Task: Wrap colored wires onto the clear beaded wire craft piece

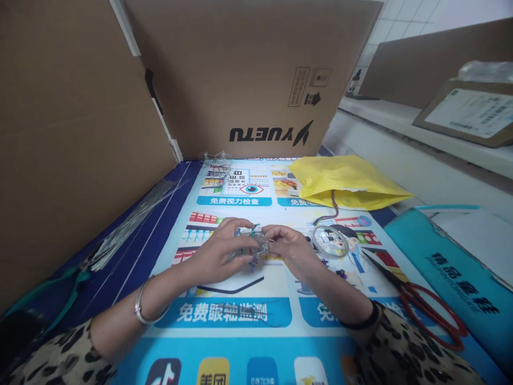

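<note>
A small silver wire piece (pixel 261 245) with bits of green, red and blue on it is between my hands, over the printed sheet. My left hand (pixel 224 250) has its thumb and fingers closed around the left side of the piece. At its right side, the fingertips of my right hand (pixel 292 247) pinch the wire. Its exact shape is partly hidden by my fingers. Close to my right hand lies a round clear dish (pixel 331 240) holding small pale bits. A twisted dark cord (pixel 333 206) runs out of a yellow pouch (pixel 348 182) behind it.
Red-handled scissors (pixel 433 315) lie at right beside a teal box (pixel 460 262). Green-handled pliers (pixel 76 278) and a bundle of silver wires (pixel 132 222) lie at left. More wire pieces (pixel 218 164) sit at the back, before a tall cardboard box (pixel 248 80).
</note>
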{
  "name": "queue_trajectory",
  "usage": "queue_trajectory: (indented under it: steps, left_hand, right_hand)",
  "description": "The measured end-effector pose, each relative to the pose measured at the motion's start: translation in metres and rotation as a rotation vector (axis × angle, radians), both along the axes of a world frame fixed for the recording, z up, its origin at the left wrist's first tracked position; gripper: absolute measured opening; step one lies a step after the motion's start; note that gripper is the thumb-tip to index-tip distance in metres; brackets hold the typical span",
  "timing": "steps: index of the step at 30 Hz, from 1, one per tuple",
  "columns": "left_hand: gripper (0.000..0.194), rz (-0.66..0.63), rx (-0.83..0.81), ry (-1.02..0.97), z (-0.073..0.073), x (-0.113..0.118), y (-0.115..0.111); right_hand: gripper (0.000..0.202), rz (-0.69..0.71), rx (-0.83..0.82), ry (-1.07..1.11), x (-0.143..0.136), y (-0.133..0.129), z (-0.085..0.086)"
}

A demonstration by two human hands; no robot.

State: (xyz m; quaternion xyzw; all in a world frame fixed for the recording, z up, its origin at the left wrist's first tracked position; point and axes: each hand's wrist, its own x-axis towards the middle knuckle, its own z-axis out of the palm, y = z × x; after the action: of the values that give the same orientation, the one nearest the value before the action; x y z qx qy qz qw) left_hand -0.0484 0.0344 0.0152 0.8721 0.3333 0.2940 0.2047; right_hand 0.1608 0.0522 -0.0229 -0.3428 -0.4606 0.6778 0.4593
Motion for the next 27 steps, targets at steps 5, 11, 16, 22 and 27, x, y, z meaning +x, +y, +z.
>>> queue_trajectory:
  steps: [5,11,16,22,27]
  left_hand:
    - [0.015,-0.044,-0.053,-0.061,-0.003,-0.007,0.002]
    - [0.009,0.021,-0.147,-0.142,-0.010,-0.012,0.006]
    - [0.005,0.121,-0.141,-0.139,-0.015,-0.005,0.004]
    - [0.026,0.356,0.148,-0.072,-0.017,0.001,-0.008]
    - [0.027,0.415,0.259,0.016,-0.021,0.000,-0.013]
  right_hand:
    - [0.011,0.009,-0.011,0.008,0.001,0.000,-0.001]
    - [0.012,0.010,-0.042,0.026,0.002,0.002,0.002]
    - [0.013,0.009,-0.025,0.040,0.002,0.004,-0.001]
    - [0.013,0.001,0.015,0.026,0.004,0.004,-0.004]
    - [0.013,-0.006,0.003,0.023,0.004,0.004,-0.003]
